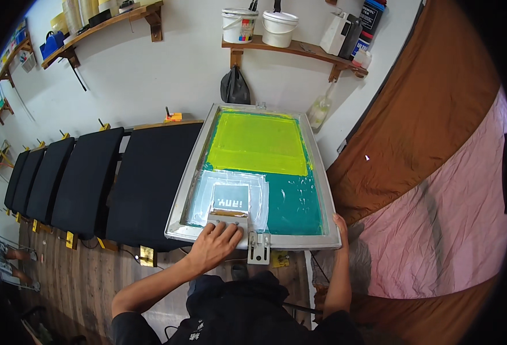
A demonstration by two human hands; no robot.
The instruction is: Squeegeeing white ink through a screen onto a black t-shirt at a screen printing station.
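Observation:
A screen-printing frame [327, 195] with a pale metal rim lies in front of me. Its mesh is coated teal, with a yellow-green band of ink [259, 141] across the far half. White ink surrounds light lettering at the near left of the mesh. My left hand [216, 244] is closed over a small squeegee [228, 219] with a brown blade, just inside the near rim. The thumb is hidden. My right hand [340, 230] grips the frame's near right corner from the side, its fingers partly hidden. A slotted metal bracket [259, 248] is fixed to the near rim.
Several black pallets [152, 178] stand in a row to the left, with yellow brackets along their edges. White buckets [279, 29] sit on a wooden shelf [299, 50] on the back wall. Brown fabric [414, 109] and pink fabric [437, 230] hang to the right.

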